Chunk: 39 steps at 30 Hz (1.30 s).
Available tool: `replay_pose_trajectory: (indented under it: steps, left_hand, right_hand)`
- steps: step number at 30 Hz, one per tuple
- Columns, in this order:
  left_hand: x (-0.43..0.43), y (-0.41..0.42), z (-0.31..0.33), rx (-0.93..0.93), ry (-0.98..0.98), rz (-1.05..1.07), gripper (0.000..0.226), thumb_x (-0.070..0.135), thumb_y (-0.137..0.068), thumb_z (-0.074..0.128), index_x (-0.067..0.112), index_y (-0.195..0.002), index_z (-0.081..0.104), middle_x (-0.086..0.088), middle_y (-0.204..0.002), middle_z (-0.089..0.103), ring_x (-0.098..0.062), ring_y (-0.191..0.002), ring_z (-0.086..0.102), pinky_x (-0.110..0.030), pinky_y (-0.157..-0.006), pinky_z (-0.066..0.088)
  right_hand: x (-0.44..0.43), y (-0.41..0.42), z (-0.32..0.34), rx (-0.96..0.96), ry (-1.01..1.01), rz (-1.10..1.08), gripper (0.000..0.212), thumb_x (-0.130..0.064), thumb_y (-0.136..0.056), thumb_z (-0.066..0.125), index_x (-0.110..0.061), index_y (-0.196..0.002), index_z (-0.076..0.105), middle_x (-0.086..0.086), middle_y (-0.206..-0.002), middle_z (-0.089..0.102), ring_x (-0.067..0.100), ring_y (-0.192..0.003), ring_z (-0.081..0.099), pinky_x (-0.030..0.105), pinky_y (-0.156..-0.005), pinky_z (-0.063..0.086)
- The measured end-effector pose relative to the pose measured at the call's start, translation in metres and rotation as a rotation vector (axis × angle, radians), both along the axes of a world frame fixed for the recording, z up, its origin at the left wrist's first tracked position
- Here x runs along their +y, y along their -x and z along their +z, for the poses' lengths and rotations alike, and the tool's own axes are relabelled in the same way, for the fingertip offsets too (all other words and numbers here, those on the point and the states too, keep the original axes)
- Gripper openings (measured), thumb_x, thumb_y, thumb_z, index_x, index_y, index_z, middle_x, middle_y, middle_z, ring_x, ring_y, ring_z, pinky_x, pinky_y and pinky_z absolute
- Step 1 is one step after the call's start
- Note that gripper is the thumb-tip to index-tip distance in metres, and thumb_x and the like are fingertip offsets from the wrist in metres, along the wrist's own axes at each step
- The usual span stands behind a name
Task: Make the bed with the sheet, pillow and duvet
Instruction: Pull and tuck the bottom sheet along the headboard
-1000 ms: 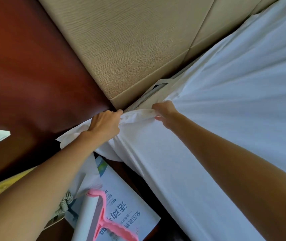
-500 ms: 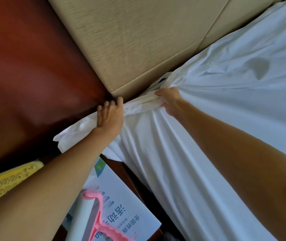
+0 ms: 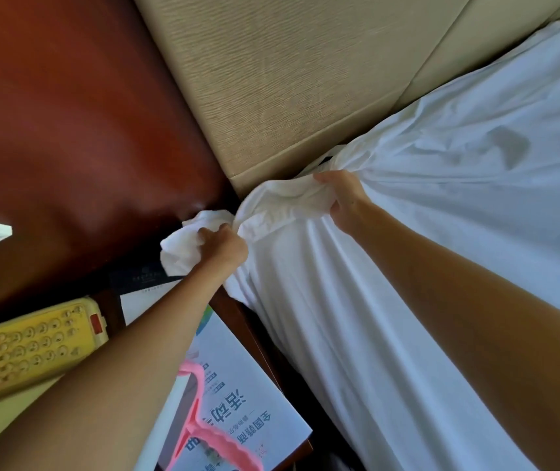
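- Head view: the white sheet lies spread over the mattress. Its corner is bunched at the head end, where the padded headboard meets the red-brown wall panel.
- My left grip is curled round a crumpled wad of that corner. My right grip pinches a thick fold just beside it, close under the headboard's lower edge.
- I judge the cloth light, limp and easy to crease. It is best taken at hem and corner, not mid-panel.
- Room looks tight, since the gap behind the mattress is narrow. The bedside worktop sits close under my left arm. It carries a yellow telephone, a printed booklet and a pink hanger that a trailing end could snag.
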<state>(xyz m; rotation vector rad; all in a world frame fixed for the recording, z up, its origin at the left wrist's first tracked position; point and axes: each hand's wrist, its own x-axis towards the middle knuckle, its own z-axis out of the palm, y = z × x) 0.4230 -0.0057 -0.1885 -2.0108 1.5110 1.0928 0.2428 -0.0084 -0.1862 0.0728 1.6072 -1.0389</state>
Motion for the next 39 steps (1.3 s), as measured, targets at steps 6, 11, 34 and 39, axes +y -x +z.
replay_pose_trajectory:
  steps: [6, 11, 34, 39]
  left_hand:
    - [0.002, 0.027, -0.008, 0.368, 0.042, 0.554, 0.02, 0.01, -0.092, 0.042, 0.006, -0.103, 0.059, -0.01, -0.085, 0.057, -0.022, -0.076, 0.055, -0.027, -0.07, 0.046]
    - [0.012, 0.007, -0.018, 0.377, 0.02, 0.441, 0.039, 0.01, -0.099, 0.038, 0.006, -0.137, 0.034, -0.002, -0.122, 0.045, -0.018, -0.115, 0.045, -0.026, -0.087, 0.035]
    - [-0.017, 0.012, 0.017, 0.093, 0.513, -0.331, 0.021, 0.015, -0.092, 0.05, 0.005, -0.11, 0.056, -0.019, -0.117, 0.055, -0.041, -0.108, 0.053, -0.042, -0.083, 0.044]
    - [-0.016, -0.002, 0.011, 0.069, 0.558, -0.213, 0.022, 0.016, -0.094, 0.049, 0.001, -0.109, 0.056, -0.02, -0.12, 0.051, -0.04, -0.106, 0.053, -0.044, -0.083, 0.043]
  right_hand:
    - [0.009, 0.012, -0.003, -0.093, 0.074, -0.128, 0.042, 0.0, -0.083, 0.053, -0.009, -0.123, 0.043, 0.016, -0.128, 0.054, 0.032, -0.114, 0.055, 0.048, -0.098, 0.047]
    - [0.019, 0.011, -0.003, -0.144, 0.102, -0.079, 0.05, -0.005, -0.089, 0.048, -0.009, -0.138, 0.038, 0.015, -0.132, 0.052, 0.033, -0.116, 0.055, 0.05, -0.094, 0.049]
    - [0.003, -0.021, 0.014, -0.158, 0.234, 0.203, 0.028, -0.004, -0.098, 0.041, 0.0, -0.126, 0.044, 0.012, -0.105, 0.055, 0.022, -0.101, 0.054, 0.034, -0.083, 0.05]
    - [0.0, -0.028, 0.002, -0.173, 0.171, 0.15, 0.037, -0.009, -0.097, 0.047, 0.0, -0.133, 0.041, 0.01, -0.109, 0.053, 0.027, -0.117, 0.05, 0.038, -0.093, 0.045]
